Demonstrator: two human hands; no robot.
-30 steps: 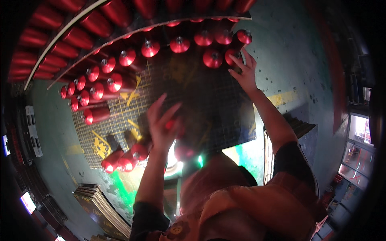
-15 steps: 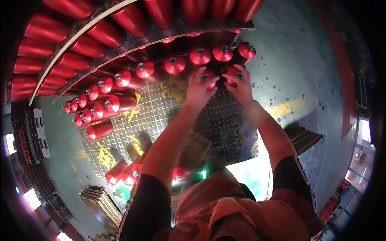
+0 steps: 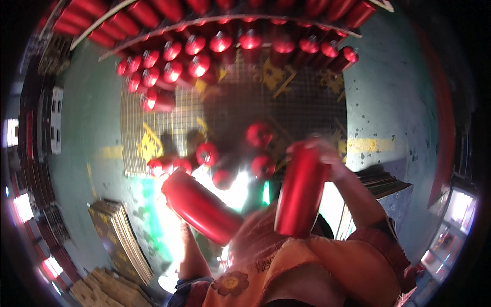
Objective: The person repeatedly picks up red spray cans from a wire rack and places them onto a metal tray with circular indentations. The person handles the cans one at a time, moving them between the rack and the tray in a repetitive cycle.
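Note:
A glossy red metal cylinder (image 3: 202, 207) lies tilted in front of my body at the left. My left hand (image 3: 177, 217) grips it from the outer side, its fingers mostly hidden by the cylinder and glare. To the right, a second red metal cylinder (image 3: 302, 189) leans nearly upright in the picture. My right hand (image 3: 327, 152) is closed round its far end, blurred by motion. Just beyond the two held cylinders, several more stand on the gridded dark board, among them one red cylinder (image 3: 260, 134) and another (image 3: 207, 153).
Rows of red cylinders with metal necks (image 3: 221, 42) stand at the board's far side, below a shelf edge (image 3: 179, 24) bearing more. The gridded board (image 3: 240, 97) has yellow markings. Stacked boards sit at the lower left (image 3: 123, 235) and right (image 3: 383, 187). Bright glare covers the near edge.
My hands were at the tops of two cylinders by the far row; now each holds a cylinder close to my body. The view has shifted, showing more standing cylinders at the near side.

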